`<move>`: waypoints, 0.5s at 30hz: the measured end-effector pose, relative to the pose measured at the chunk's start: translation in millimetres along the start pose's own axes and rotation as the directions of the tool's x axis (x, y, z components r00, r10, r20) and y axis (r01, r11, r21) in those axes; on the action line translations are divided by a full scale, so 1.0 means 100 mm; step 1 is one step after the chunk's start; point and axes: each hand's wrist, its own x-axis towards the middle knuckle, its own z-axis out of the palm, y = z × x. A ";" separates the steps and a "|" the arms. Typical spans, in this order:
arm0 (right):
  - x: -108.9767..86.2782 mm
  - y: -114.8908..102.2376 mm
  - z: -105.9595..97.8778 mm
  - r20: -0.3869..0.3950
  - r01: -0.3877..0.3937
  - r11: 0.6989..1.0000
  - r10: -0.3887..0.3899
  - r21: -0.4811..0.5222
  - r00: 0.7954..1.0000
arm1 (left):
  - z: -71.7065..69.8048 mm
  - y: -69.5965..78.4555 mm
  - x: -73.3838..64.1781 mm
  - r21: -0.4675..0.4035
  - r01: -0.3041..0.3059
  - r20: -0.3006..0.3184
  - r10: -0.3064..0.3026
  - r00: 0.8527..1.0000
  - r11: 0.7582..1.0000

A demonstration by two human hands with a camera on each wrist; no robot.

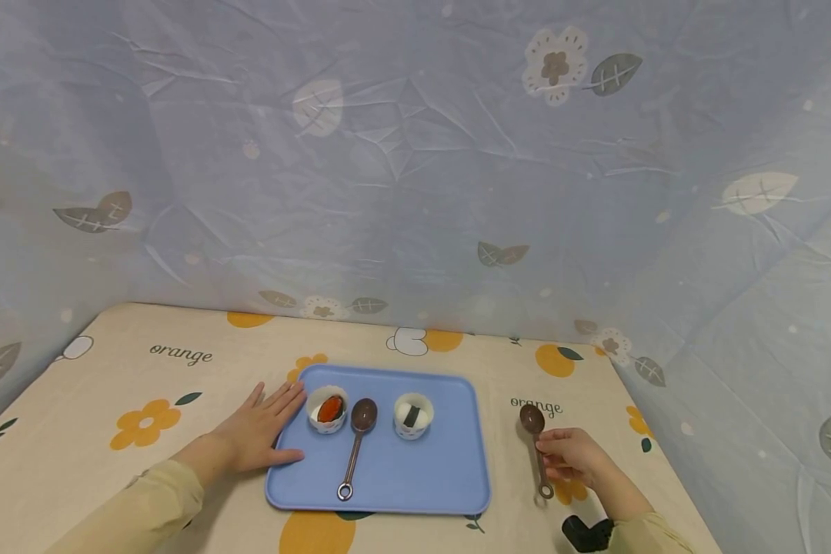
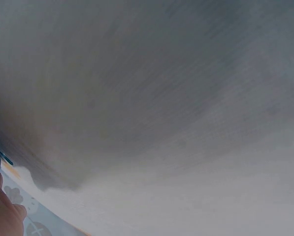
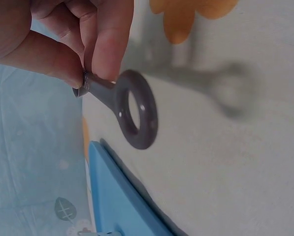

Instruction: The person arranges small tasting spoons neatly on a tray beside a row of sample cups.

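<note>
My left hand (image 1: pixel 256 432) lies with straight, spread fingers on the left edge of a blue tray (image 1: pixel 436 477). To the tray's right, my right hand (image 1: pixel 573 455) pinches a brown spoon (image 1: pixel 532 418) by its handle, between thumb and fingers. In the right wrist view, the spoon's ring end (image 3: pixel 147 115) hangs above the cloth and casts a shadow. A second brown spoon (image 1: pixel 364 415) lies on the tray between two small white cups. Toy sushi with a red-orange top (image 1: pixel 330 408) sits in the left cup (image 1: pixel 315 422); a white rice ball with a dark strip (image 1: pixel 412 416) fills the right cup (image 1: pixel 412 435).
Under everything spreads a cream tablecloth (image 1: pixel 228 392) printed with oranges and flowers. A pale blue leaf-print curtain (image 1: pixel 402 192) closes off the back and sides. By the right wrist a black device (image 1: pixel 585 534) shows. Mostly blurred cloth fills the left wrist view.
</note>
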 end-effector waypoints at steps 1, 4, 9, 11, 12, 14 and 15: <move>0.00 0.00 0.00 0.000 0.002 1.000 -0.002 0.004 1.000 | 0.00 0.00 0.00 0.002 0.000 0.000 0.000 1.000 1.000; -0.01 -0.01 0.01 -0.001 0.004 1.000 -0.004 0.016 1.000 | -0.01 0.00 0.00 -0.004 0.002 0.005 -0.002 1.000 1.000; -0.01 -0.02 0.01 0.003 -0.001 1.000 0.001 0.026 1.000 | -0.04 0.01 0.00 -0.027 -0.001 0.012 0.001 1.000 1.000; -0.01 -0.03 0.01 0.005 -0.001 1.000 0.001 0.021 1.000 | -0.04 0.01 0.00 -0.022 -0.001 0.011 0.001 1.000 1.000; -0.02 -0.04 0.01 0.003 0.000 1.000 0.000 0.018 1.000 | -0.04 0.01 0.00 -0.017 0.000 0.010 0.000 1.000 1.000; -0.02 -0.05 0.01 -0.005 0.000 1.000 0.000 0.010 1.000 | -0.03 0.01 0.00 -0.009 0.003 0.010 -0.003 1.000 1.000; -0.02 -0.05 0.01 -0.007 0.001 1.000 -0.001 0.002 1.000 | -0.03 0.01 0.00 -0.007 0.004 0.008 -0.004 1.000 1.000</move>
